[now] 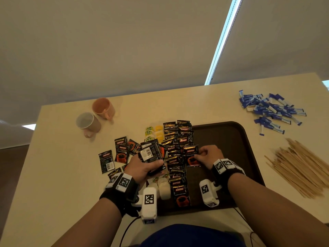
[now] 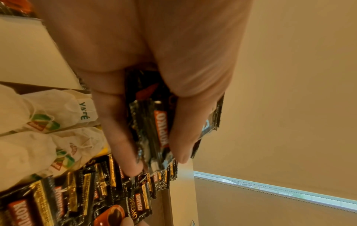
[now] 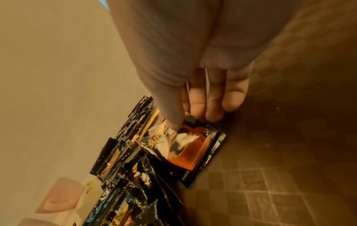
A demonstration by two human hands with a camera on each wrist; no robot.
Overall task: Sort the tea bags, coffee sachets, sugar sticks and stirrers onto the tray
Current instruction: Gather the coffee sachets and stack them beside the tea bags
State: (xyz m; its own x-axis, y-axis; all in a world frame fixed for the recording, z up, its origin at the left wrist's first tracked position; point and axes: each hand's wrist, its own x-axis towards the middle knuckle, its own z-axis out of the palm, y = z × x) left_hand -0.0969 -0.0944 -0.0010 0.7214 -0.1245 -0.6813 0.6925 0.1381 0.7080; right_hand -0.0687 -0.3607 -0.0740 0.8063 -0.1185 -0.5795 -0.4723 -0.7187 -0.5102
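A dark brown tray [image 1: 231, 136] lies before me. Black coffee sachets [image 1: 175, 139] run in an overlapping column down its left side. My left hand [image 1: 142, 166] grips a stack of coffee sachets [image 1: 151, 154] [image 2: 154, 126] just left of that column. My right hand [image 1: 206, 155] pinches one coffee sachet [image 1: 191, 155] [image 3: 185, 146] by its edge, thumb on top, the sachet lying on the tray beside the column. White tea bags [image 1: 162, 186] [image 2: 48, 116] sit at the tray's near left. Loose sachets [image 1: 114, 155] lie on the table to the left.
Blue and white sugar sticks [image 1: 272, 111] are heaped at the far right of the cream table [image 1: 62, 175]. Wooden stirrers [image 1: 300, 166] lie piled right of the tray. Two mugs [image 1: 96, 116] stand at the far left. Yellow and green tea packets [image 1: 154, 132] sit behind the sachets.
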